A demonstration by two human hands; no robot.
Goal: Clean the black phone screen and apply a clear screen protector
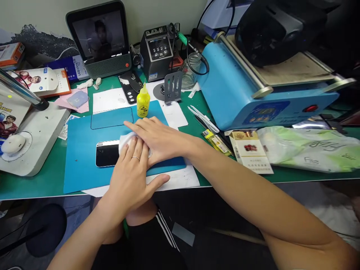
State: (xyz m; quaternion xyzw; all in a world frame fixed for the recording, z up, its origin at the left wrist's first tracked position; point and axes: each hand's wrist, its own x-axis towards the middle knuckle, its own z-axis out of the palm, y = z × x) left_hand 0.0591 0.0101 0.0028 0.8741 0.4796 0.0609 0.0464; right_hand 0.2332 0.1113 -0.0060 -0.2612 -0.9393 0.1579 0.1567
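A smartphone (107, 154) lies flat on the blue mat (81, 176), dark screen up. Its right part is hidden under a white cloth (125, 141) and both hands. The fingers of my left hand (131, 170), one with a ring, are pressed together on the cloth, with the thumb sticking out to the right. My right hand (157, 137) arches over the phone's right end, closed around its sides. Its index finger points forward past the cloth, and its thumb is mostly hidden behind my left hand. Just beyond stands a yellow dropper bottle (143, 103).
A thin black frame (111, 118) lies behind the phone. Further back are a display (98, 35), a soldering station (156, 52), a glass jar (191, 69) and a grey stand (173, 86). To the right sit tweezers (204, 118), a cigarette box (250, 150) and a blue machine (225, 90).
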